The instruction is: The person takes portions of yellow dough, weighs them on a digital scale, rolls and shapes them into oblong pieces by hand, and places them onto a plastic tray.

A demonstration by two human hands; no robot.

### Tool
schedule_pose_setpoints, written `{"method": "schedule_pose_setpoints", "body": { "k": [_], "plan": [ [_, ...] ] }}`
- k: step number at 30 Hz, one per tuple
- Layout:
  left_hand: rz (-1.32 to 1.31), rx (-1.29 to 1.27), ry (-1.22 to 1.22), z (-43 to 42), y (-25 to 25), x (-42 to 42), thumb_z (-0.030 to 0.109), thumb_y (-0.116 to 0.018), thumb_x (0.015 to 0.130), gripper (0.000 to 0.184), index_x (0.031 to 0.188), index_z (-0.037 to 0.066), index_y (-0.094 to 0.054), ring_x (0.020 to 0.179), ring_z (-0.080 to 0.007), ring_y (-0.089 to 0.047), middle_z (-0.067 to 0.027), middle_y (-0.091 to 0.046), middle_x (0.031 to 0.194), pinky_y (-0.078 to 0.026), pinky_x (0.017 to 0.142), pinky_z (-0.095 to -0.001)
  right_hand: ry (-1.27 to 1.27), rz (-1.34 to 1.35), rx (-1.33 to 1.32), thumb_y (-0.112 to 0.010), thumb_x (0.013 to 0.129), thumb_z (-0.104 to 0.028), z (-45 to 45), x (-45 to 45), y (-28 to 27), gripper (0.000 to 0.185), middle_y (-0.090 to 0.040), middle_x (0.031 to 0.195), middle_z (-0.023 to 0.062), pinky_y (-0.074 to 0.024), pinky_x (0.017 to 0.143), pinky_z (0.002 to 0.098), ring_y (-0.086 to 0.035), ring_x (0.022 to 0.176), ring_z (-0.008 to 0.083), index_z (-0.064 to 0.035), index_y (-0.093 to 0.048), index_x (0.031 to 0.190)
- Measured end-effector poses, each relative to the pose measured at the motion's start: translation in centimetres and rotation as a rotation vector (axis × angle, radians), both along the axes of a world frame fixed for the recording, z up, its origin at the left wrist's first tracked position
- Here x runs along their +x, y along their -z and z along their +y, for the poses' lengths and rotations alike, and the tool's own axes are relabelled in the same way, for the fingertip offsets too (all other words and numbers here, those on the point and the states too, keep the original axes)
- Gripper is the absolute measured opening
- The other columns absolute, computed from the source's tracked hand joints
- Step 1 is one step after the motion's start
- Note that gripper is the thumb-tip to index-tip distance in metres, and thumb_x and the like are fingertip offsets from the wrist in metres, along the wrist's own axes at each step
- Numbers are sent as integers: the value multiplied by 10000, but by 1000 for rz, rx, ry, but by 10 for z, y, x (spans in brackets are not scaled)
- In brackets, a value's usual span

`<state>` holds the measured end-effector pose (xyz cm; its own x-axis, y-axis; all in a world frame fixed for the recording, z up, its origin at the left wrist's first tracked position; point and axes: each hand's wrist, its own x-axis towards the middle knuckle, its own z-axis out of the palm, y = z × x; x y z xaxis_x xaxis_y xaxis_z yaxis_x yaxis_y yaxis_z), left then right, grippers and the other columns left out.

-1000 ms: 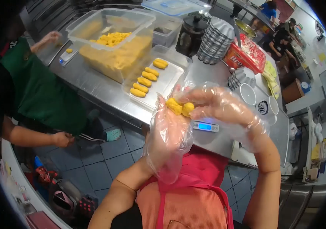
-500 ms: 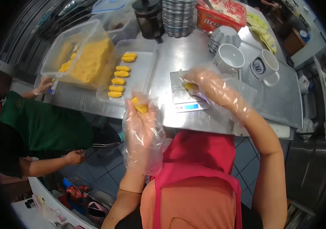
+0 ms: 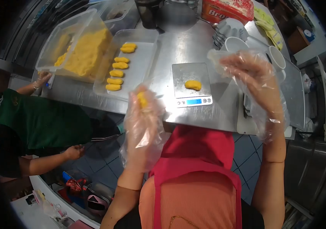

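My left hand (image 3: 144,118), in a loose clear plastic glove, is closed around a piece of yellow dough (image 3: 142,100). It is slightly smeared by motion, near the table's front edge. A short roll of yellow dough (image 3: 193,84) lies on the steel plate of a digital kitchen scale (image 3: 182,72) with a lit blue display. To the right of the scale, my right hand (image 3: 252,70), gloved likewise, is raised with its fingers stretched out and nothing in them. Several similar dough rolls (image 3: 120,65) lie in a shallow clear tray (image 3: 142,57) left of the scale.
A large clear tub (image 3: 61,45) of yellow dough stands behind the tray's left. White mugs (image 3: 236,44), stacked fluted tins (image 3: 229,30) and a red tub (image 3: 224,11) are at the back right. At the left is a person in a green apron (image 3: 48,126).
My right hand has let go of the dough roll on the scale and moved up and right. My left hand has shifted slightly, its fingers curling over its dough piece. The view has tilted.
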<state>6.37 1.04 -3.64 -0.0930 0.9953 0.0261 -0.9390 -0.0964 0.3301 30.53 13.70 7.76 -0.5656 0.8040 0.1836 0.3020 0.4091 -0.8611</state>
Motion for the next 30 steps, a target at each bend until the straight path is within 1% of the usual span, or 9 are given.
{"method": "schedule_pose_setpoints", "body": {
  "k": [4, 7, 10, 11, 14, 17, 20, 23, 30],
  "plan": [
    [514, -197, -11, 21, -72, 37, 368, -353, 963, 466, 1265, 18, -412, 950, -159, -537, -87, -537, 1128, -463, 801, -317, -156, 239, 8, -601, 784, -59, -9, -36, -2, 175, -645, 878, 111, -484, 742, 278, -621, 823, 185, 14, -637, 938],
    [560, -114, -50, 23, -84, 49, 299, -388, 959, 420, 1236, -14, -429, 1010, -168, -531, -108, -534, 1145, -451, 852, -330, -260, -39, 629, -594, 748, -83, -5, -60, -5, 184, -610, 836, 153, -467, 718, 334, -591, 805, 291, 2, -620, 909],
    [600, -120, -37, 23, -80, 45, 230, -443, 938, 370, 1213, -16, -453, 1034, -178, -530, -110, -539, 1144, -442, 873, -340, -291, -48, 610, -590, 718, -101, 1, -65, 1, 204, -571, 812, 178, -442, 710, 377, -541, 807, 355, -12, -603, 901],
    [607, -144, -42, 23, -79, 43, 208, -462, 929, 357, 1206, -17, -461, 1039, -182, -530, -111, -541, 1144, -440, 878, -343, -329, -73, 485, -664, 731, -121, 4, -62, 2, 242, -617, 900, 108, -475, 721, 330, -593, 832, 255, -54, -641, 962],
    [570, -114, -18, 22, -77, 40, 179, -510, 904, 351, 1192, -19, -472, 1031, -188, -538, -108, -547, 1139, -445, 870, -346, -342, -124, 386, -659, 738, -122, 1, -59, -11, 235, -614, 891, 103, -474, 719, 331, -587, 827, 260, -47, -640, 960],
    [679, -41, -60, 22, -73, 41, 181, -528, 895, 359, 1187, -21, -474, 1032, -185, -543, -108, -544, 1147, -463, 842, -338, -353, -115, 394, -657, 740, -120, 2, -60, -6, 227, -611, 878, 102, -475, 712, 333, -588, 809, 261, -40, -638, 951],
    [684, -53, -37, 22, -74, 40, 181, -536, 890, 360, 1184, -20, -478, 1017, -182, -553, -108, -554, 1140, -468, 824, -323, -347, -9, 427, -617, 734, -149, 1, -61, -2, 193, -607, 833, 156, -460, 703, 378, -578, 776, 330, -25, -630, 881],
    [665, -83, 54, 21, -76, 39, 180, -540, 886, 356, 1177, -18, -482, 996, -183, -562, -110, -567, 1122, -471, 812, -312, -290, -58, 630, -628, 724, -159, -4, -61, 8, 188, -608, 825, 146, -459, 711, 386, -579, 774, 328, -39, -642, 868],
    [612, -71, 123, 22, -72, 35, 189, -567, 874, 350, 1149, -15, -493, 971, -183, -573, -102, -578, 1086, -486, 795, -303, -344, -135, 506, -641, 719, -141, 0, -58, 1, 212, -622, 839, 121, -460, 739, 369, -582, 818, 303, -51, -653, 910]
  ]
}}
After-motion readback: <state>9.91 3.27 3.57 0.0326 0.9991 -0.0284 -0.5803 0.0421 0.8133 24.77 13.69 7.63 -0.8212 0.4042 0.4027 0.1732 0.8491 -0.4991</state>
